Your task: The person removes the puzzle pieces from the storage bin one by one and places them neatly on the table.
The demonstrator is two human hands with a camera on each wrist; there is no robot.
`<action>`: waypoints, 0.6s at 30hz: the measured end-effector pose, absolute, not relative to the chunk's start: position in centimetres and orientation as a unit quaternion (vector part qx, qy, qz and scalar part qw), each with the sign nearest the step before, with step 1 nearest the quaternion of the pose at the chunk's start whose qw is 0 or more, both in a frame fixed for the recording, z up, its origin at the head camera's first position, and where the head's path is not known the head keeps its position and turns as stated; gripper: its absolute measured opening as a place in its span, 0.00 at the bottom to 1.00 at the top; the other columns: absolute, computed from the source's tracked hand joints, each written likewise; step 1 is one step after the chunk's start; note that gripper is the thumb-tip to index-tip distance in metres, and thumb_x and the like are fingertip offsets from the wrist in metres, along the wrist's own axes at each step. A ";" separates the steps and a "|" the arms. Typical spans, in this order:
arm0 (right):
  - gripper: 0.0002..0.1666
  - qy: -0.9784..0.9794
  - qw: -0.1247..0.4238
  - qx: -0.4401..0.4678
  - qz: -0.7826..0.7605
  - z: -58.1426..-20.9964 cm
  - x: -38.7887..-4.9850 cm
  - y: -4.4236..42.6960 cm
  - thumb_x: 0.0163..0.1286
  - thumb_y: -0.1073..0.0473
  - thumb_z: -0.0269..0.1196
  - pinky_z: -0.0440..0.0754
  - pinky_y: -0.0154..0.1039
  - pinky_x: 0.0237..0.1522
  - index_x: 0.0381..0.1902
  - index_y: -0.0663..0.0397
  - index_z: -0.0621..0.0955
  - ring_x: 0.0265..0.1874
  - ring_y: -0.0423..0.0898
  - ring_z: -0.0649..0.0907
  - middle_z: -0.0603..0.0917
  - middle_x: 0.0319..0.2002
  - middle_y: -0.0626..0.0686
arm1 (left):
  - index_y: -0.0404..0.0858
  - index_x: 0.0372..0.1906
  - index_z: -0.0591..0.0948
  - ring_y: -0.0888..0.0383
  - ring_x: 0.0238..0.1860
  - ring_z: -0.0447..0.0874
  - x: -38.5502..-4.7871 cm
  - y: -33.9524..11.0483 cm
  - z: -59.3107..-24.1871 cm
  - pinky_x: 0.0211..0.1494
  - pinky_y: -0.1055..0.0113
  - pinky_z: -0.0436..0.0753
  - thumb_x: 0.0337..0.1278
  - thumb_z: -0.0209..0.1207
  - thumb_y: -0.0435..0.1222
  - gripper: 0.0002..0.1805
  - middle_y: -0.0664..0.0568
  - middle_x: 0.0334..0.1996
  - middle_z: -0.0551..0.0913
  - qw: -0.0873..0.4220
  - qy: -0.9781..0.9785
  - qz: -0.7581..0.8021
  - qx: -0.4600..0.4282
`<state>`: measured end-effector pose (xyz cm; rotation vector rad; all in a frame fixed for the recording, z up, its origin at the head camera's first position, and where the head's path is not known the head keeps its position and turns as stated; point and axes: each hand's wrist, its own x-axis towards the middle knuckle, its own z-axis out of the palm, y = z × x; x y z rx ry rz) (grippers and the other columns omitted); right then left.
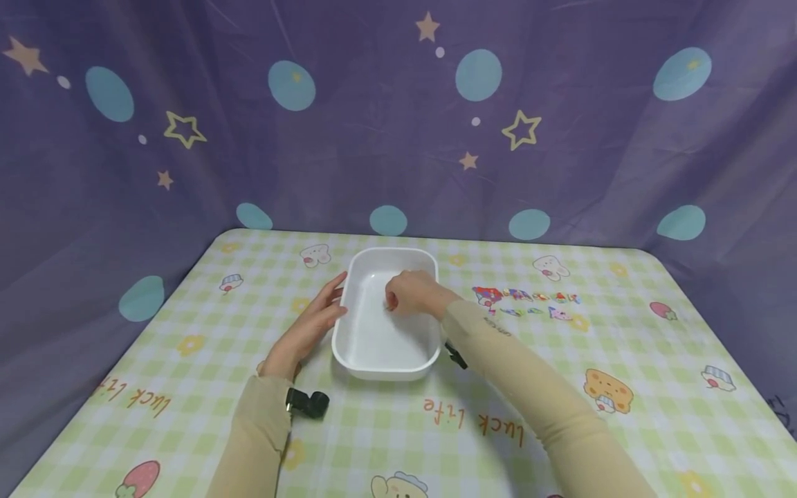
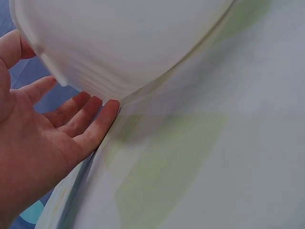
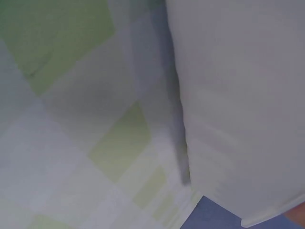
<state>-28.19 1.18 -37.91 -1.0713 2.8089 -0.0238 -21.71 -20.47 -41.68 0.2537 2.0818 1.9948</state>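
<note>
A white rectangular plastic box [image 1: 389,374] stands on the checked tablecloth, its inside bare where it shows. My left hand [image 1: 310,324] is at its left side, fingers and thumb touching the outer wall and rim. In the left wrist view, the slightly bent fingers of that hand [image 2: 62,129] rest against the box wall [image 2: 128,43]. My right hand [image 1: 412,294] reaches over the right rim into the box, fingers curled downward. Whether anything small is between its fingertips is hidden. The right wrist view shows mostly the outer wall of the box [image 3: 243,109].
Right of the box lie several small colourful flat pieces [image 1: 523,295] in two rough rows. The checked tablecloth [image 1: 660,443] has printed cartoons and lettering. A purple curtain [image 1: 386,159] with stars and ovals hangs behind the table's far edge.
</note>
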 end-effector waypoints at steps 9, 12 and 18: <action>0.06 0.927 0.064 -0.365 -0.065 -36.8 -27.8 2.2 0.53 0.54 0.65 0.75 0.34 0.36 0.31 0.42 0.81 0.31 0.39 0.78 0.82 0.29 0.40 | 0.52 0.71 0.48 0.44 0.65 0.56 -21.7 -20.4 -41.5 0.67 0.50 0.60 0.56 0.49 0.32 0.39 0.43 0.68 0.53 0.125 0.716 0.682 0.081; 0.06 0.921 0.059 -0.374 -0.091 -36.6 -27.7 2.9 0.53 0.54 0.65 0.75 0.33 0.36 0.31 0.44 0.82 0.30 0.38 0.78 0.82 0.29 0.41 | 0.52 0.71 0.48 0.44 0.66 0.56 -21.6 -20.4 -41.5 0.67 0.50 0.59 0.56 0.50 0.33 0.39 0.42 0.68 0.53 0.125 0.717 0.681 0.081; 0.06 0.911 0.042 -0.385 -0.142 -36.3 -27.6 4.2 0.53 0.57 0.64 0.76 0.31 0.38 0.31 0.46 0.82 0.32 0.37 0.78 0.82 0.29 0.42 | 0.53 0.71 0.49 0.45 0.64 0.59 -21.6 -20.5 -41.8 0.66 0.49 0.62 0.54 0.51 0.37 0.40 0.39 0.67 0.53 0.112 0.727 0.670 0.103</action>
